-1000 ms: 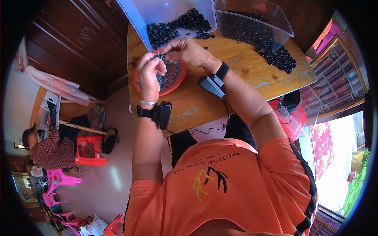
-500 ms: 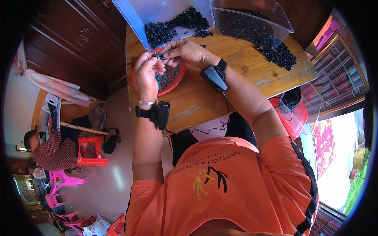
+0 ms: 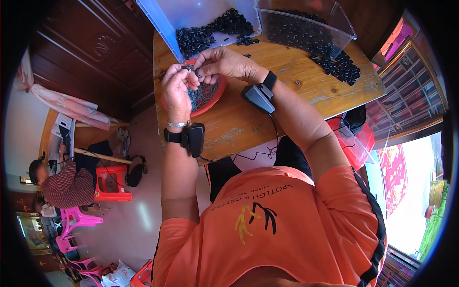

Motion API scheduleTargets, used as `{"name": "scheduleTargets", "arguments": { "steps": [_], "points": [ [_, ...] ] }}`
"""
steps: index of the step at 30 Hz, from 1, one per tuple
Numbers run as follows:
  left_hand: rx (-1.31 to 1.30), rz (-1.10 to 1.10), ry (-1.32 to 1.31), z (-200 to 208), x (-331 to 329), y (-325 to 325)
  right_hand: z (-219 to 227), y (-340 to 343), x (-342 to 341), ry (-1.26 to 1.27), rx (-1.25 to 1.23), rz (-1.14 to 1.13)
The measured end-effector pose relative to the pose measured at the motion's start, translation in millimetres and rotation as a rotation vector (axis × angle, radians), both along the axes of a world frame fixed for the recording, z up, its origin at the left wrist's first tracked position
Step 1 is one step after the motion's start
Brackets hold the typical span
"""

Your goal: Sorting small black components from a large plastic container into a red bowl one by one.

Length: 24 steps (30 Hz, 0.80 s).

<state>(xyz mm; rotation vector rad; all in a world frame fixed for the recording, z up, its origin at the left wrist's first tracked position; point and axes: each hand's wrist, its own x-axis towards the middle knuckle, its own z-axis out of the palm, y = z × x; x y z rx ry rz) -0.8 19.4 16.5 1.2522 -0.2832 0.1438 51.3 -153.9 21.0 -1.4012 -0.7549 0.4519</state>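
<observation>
Over the red bowl (image 3: 221, 91), my left hand (image 3: 177, 93) pinches a small black piece (image 3: 187, 68) between thumb and fingers. My right hand (image 3: 227, 63) meets it from the right, its thumb and forefinger closed on another small dark piece (image 3: 199, 75). Both pieces are too small to make out further. Thin grey metal pieces (image 3: 204, 93) fill the bowl beneath my hands, which hide its far side. Behind my hands, a translucent bin (image 3: 165, 28) lies open toward me with a heap of small black oval pieces (image 3: 229, 24) in it.
A second clear bin (image 3: 351, 36) at the back right holds more black ovals; a loose pile (image 3: 342, 69) lies beside it on the wooden table (image 3: 239, 129). Red stool (image 3: 112, 184) and a seated person (image 3: 69, 184) are at the left. A cable hangs from my right wrist device (image 3: 258, 98).
My right fingers have drawn slightly apart from my left ones, and a dark piece now shows between them. The left hand has barely moved.
</observation>
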Motion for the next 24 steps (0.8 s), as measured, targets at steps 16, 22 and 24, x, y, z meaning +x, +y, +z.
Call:
{"name": "scheduleTargets", "arguments": {
  "steps": [16, 22, 24],
  "points": [
    [-0.011, 0.096, -0.042, -2.4, -1.4, -9.1, -18.0, 8.1, 7.6, 0.255, 0.213, -0.137],
    [0.102, 0.19, -0.022, -5.4, -0.7, -11.0, -8.7, 1.3, 5.8, 0.197, 0.275, -0.184],
    [0.216, 0.22, -0.005, -7.4, -0.1, -10.6, -5.6, 0.6, 4.7, 0.138, 0.249, -0.236]
  ]
}}
